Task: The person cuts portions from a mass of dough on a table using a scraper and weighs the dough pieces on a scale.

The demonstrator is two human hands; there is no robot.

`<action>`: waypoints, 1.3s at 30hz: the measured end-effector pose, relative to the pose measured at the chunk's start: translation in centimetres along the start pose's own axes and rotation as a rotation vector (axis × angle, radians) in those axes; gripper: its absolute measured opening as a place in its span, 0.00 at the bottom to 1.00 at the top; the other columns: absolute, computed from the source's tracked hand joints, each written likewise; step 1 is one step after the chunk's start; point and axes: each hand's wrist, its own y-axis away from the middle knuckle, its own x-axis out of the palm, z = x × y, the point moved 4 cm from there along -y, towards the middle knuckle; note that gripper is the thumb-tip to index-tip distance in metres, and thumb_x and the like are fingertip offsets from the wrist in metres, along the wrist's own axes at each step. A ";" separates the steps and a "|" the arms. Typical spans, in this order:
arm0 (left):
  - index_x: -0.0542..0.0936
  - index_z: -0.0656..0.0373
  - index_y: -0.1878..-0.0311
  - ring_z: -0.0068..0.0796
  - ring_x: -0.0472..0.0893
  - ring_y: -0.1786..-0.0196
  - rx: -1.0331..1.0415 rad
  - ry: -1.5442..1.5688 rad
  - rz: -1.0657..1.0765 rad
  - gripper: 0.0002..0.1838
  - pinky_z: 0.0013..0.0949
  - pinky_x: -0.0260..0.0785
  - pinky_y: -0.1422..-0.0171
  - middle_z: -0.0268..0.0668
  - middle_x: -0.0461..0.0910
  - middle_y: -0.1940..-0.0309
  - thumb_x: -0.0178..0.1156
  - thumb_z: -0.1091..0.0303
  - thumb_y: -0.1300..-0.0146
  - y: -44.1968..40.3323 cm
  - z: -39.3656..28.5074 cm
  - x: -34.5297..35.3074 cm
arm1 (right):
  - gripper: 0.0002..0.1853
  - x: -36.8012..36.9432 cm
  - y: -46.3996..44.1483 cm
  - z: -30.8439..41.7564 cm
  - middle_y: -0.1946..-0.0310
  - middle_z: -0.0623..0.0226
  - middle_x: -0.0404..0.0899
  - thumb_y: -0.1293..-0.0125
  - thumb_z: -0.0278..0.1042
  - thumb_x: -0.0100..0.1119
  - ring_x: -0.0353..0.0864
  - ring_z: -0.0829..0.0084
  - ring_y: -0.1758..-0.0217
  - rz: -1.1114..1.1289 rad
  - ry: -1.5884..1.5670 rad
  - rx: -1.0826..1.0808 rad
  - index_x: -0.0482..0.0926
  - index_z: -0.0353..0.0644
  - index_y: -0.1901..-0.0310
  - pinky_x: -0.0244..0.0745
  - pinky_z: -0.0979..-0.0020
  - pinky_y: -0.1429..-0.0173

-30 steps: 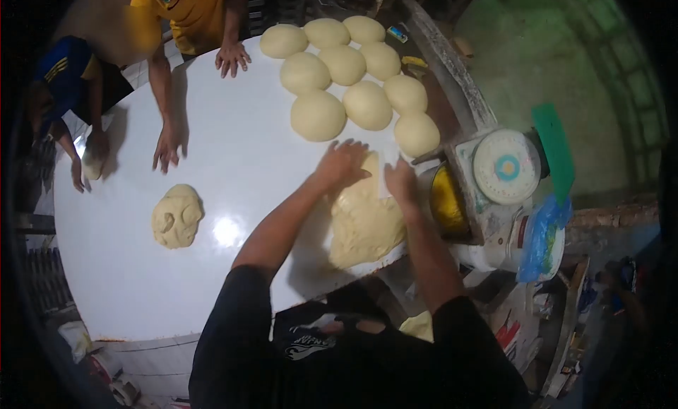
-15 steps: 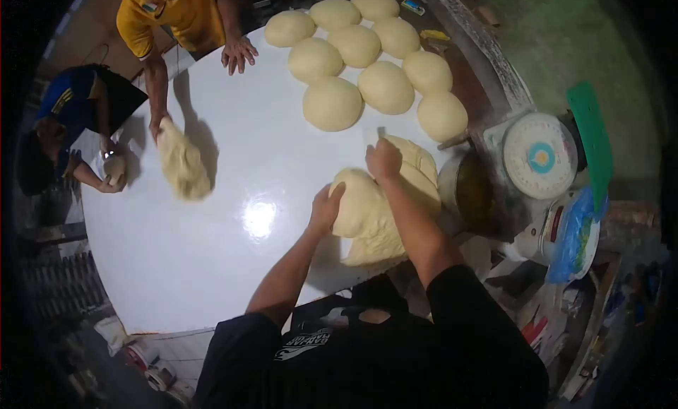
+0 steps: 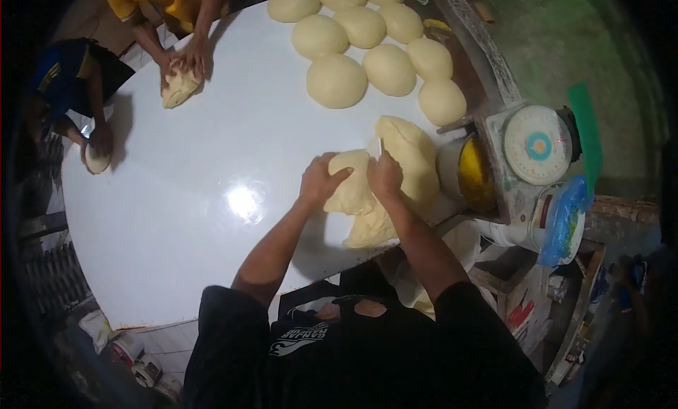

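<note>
Near the front edge of the white table [image 3: 162, 218], my left hand [image 3: 321, 179] grips the left side of a dough piece [image 3: 351, 186]. My right hand [image 3: 385, 174] is closed on a flat scraper [image 3: 376, 147], whose pale edge shows above the fingers. The scraper stands between that piece and a larger dough mass [image 3: 413, 158] on the right. Below my hands the two portions of dough meet. Several smooth, round dough balls [image 3: 336, 81] sit beyond my hands.
A dial scale [image 3: 538, 145] stands at the right, beside a metal pot [image 3: 459, 170] with something yellow. A bucket with a blue bag [image 3: 568, 222] is below it. Across the table, one person's hands [image 3: 185, 61] press dough; another person [image 3: 99, 137] holds a pale object.
My left hand still holds the dough piece, now beside the larger mass, and my right hand has lowered slightly with the scraper. The person in yellow has brought both hands onto their dough.
</note>
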 end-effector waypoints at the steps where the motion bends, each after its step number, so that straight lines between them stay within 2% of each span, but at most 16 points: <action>1: 0.79 0.59 0.36 0.40 0.84 0.41 -0.131 0.224 -0.049 0.32 0.42 0.76 0.37 0.49 0.83 0.42 0.70 0.46 0.35 0.7 2.0 0.6 | 0.17 0.3 -0.8 1.1 0.60 0.41 0.86 0.34 0.42 0.64 0.87 0.43 0.52 -0.012 0.007 0.004 0.84 0.34 0.54 0.79 0.46 0.44; 2: 0.79 0.61 0.36 0.37 0.86 0.44 -0.259 0.445 -0.092 0.32 0.40 0.78 0.39 0.47 0.85 0.46 0.70 0.47 0.34 2.1 3.9 1.3 | 0.17 0.3 -0.8 1.9 0.60 0.41 0.86 0.33 0.42 0.64 0.87 0.43 0.52 -0.027 0.014 0.017 0.84 0.34 0.54 0.80 0.47 0.45; 5: 0.80 0.63 0.39 0.35 0.86 0.47 -0.270 0.389 -0.224 0.30 0.39 0.78 0.41 0.46 0.86 0.50 0.71 0.49 0.33 6.0 6.4 1.1 | 0.20 2.1 -3.9 -1.1 0.57 0.40 0.87 0.30 0.43 0.62 0.87 0.42 0.52 -0.127 -0.240 -0.094 0.83 0.31 0.49 0.80 0.50 0.46; 8: 0.80 0.64 0.41 0.34 0.86 0.48 -0.254 0.316 -0.279 0.28 0.39 0.78 0.42 0.46 0.86 0.51 0.70 0.50 0.33 6.4 7.5 -1.8 | 0.23 -0.7 -1.5 -2.7 0.55 0.41 0.86 0.33 0.43 0.69 0.87 0.49 0.54 -0.142 -0.990 0.233 0.83 0.28 0.48 0.80 0.53 0.47; 10: 0.81 0.65 0.43 0.40 0.85 0.48 -0.101 0.014 -0.285 0.32 0.39 0.78 0.40 0.47 0.83 0.52 0.74 0.46 0.37 6.5 8.5 -2.5 | 0.23 -1.9 1.2 -4.8 0.55 0.40 0.86 0.33 0.42 0.69 0.87 0.46 0.54 -0.059 -0.756 0.220 0.83 0.27 0.49 0.79 0.52 0.47; 12: 0.76 0.64 0.35 0.40 0.83 0.42 -0.165 0.473 -0.212 0.35 0.40 0.76 0.36 0.49 0.82 0.46 0.73 0.47 0.36 6.7 9.8 -1.2 | 0.22 -2.0 5.0 -6.0 0.55 0.38 0.86 0.33 0.41 0.68 0.87 0.44 0.54 0.042 -0.522 0.216 0.82 0.27 0.50 0.79 0.50 0.47; 14: 0.73 0.63 0.31 0.40 0.82 0.39 -0.177 0.557 -0.179 0.38 0.40 0.75 0.34 0.51 0.81 0.42 0.72 0.48 0.35 8.0 5.8 -1.7 | 0.15 -0.4 7.8 -2.6 0.59 0.40 0.85 0.33 0.38 0.64 0.87 0.44 0.55 -0.002 -0.002 -0.020 0.82 0.30 0.58 0.80 0.49 0.47; 16: 0.61 0.62 0.22 0.39 0.78 0.32 -0.068 0.522 -0.238 0.43 0.41 0.73 0.29 0.52 0.76 0.33 0.68 0.48 0.31 7.6 5.2 -0.7 | 0.13 2.9 6.8 -0.1 0.59 0.40 0.85 0.34 0.36 0.63 0.86 0.43 0.54 -0.007 -0.059 0.000 0.82 0.31 0.60 0.80 0.49 0.47; 19: 0.60 0.61 0.21 0.39 0.78 0.32 -0.195 0.499 -0.230 0.40 0.42 0.73 0.29 0.49 0.75 0.31 0.64 0.50 0.26 7.8 4.6 0.7 | 0.14 5.5 5.3 0.4 0.56 0.42 0.86 0.33 0.36 0.63 0.86 0.42 0.52 0.034 -0.167 -0.039 0.82 0.31 0.55 0.80 0.48 0.46; 21: 0.58 0.57 0.19 0.43 0.76 0.30 -0.237 1.195 -0.073 0.37 0.46 0.72 0.28 0.47 0.74 0.29 0.58 0.51 0.22 5.4 4.0 0.5 | 0.18 4.7 3.8 0.9 0.54 0.44 0.87 0.31 0.39 0.65 0.86 0.41 0.51 0.060 -0.225 -0.162 0.81 0.31 0.48 0.80 0.47 0.47; 23: 0.59 0.57 0.20 0.44 0.76 0.29 -0.279 1.424 0.043 0.35 0.47 0.72 0.27 0.46 0.74 0.29 0.56 0.50 0.21 5.0 2.9 -1.3 | 0.19 1.3 5.5 0.2 0.52 0.56 0.88 0.29 0.42 0.66 0.88 0.54 0.53 0.148 -1.082 0.139 0.82 0.35 0.47 0.83 0.53 0.47; 24: 0.60 0.56 0.20 0.45 0.76 0.29 -0.355 1.674 0.181 0.34 0.48 0.71 0.26 0.45 0.73 0.28 0.54 0.49 0.20 4.8 1.6 -1.3 | 0.19 -0.8 5.7 -0.8 0.52 0.56 0.88 0.29 0.42 0.66 0.88 0.54 0.53 0.129 -1.097 0.125 0.82 0.35 0.47 0.83 0.53 0.47; 26: 0.63 0.58 0.22 0.45 0.76 0.29 -0.221 1.687 0.291 0.33 0.49 0.70 0.24 0.46 0.73 0.28 0.51 0.46 0.20 3.6 -3.6 -2.5 | 0.24 -3.1 6.6 -3.5 0.52 0.64 0.86 0.29 0.45 0.69 0.87 0.71 0.52 0.445 -1.601 0.377 0.80 0.36 0.40 0.84 0.61 0.47; 30: 0.64 0.59 0.22 0.45 0.75 0.27 -0.057 1.607 0.356 0.32 0.51 0.70 0.23 0.46 0.71 0.26 0.51 0.48 0.20 -2.5 -15.9 -3.6 | 0.22 -7.5 6.7 -10.6 0.51 0.64 0.87 0.28 0.43 0.68 0.87 0.72 0.52 0.239 -1.670 0.321 0.80 0.37 0.40 0.84 0.63 0.46; 34: 0.63 0.59 0.23 0.46 0.76 0.28 0.126 1.412 0.474 0.31 0.52 0.75 0.28 0.47 0.72 0.28 0.56 0.55 0.22 -5.7 -35.4 -4.6 | 0.20 -12.3 9.4 -14.1 0.52 0.67 0.87 0.26 0.43 0.65 0.87 0.73 0.53 0.311 -1.569 0.297 0.81 0.38 0.40 0.84 0.64 0.47; 39: 0.68 0.62 0.33 0.43 0.85 0.46 0.480 1.296 0.667 0.26 0.46 0.85 0.46 0.49 0.78 0.42 0.64 0.63 0.27 -10.3 -55.8 1.3 | 0.19 -16.0 11.1 -17.8 0.54 0.70 0.87 0.25 0.43 0.64 0.86 0.75 0.52 0.234 -1.490 0.369 0.82 0.39 0.40 0.81 0.68 0.47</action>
